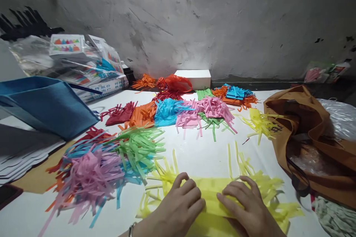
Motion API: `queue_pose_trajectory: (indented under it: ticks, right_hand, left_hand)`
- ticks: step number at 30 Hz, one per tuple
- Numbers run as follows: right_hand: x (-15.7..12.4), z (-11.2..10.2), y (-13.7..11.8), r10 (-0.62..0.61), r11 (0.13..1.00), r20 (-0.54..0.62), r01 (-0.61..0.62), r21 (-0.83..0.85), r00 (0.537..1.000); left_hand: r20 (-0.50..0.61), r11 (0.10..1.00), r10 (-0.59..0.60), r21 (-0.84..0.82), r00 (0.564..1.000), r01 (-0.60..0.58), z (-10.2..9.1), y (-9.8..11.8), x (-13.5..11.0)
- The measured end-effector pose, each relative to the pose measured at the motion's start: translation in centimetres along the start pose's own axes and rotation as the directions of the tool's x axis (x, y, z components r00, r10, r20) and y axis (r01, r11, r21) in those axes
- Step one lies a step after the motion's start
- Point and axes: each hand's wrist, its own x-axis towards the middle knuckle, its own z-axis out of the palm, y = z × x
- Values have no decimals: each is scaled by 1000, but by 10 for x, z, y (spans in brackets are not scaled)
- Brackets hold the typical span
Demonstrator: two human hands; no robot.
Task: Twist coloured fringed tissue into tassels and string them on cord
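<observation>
A sheet of yellow fringed tissue paper [211,184] lies at the near middle of the table, its cut strips spreading out on both sides. My left hand [182,205] rests on its left half with curled fingers, the thumb hidden. My right hand [246,202] grips a folded layer on the right half; its fingers are bent over the top and part of the thumb side goes under the fold. Left of my hands is a loose heap of fringed paper in pink [96,170], green [139,146], blue and orange.
Farther back lie fringed bundles: dark red [119,113], orange [143,114], blue [168,111] and pink [213,107]. A small yellow bundle [260,122] lies beside a brown bag [296,118] on the right. A blue bag [50,103] stands left. A white box [193,79] sits against the wall.
</observation>
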Motion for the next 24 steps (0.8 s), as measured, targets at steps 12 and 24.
queue_pose_trajectory:
  ticks: [12, 24]
  right_hand:
    - [-11, 17, 2, -15, 1000, 121, 15, -4, 993]
    - [-10, 33, 2, 341, 918, 18, -329, -221, 940]
  left_hand:
    - [153, 989, -128, -52, 980, 137, 2, -6, -7]
    - [291, 864, -477, -21, 829, 504, -1, -13, 9]
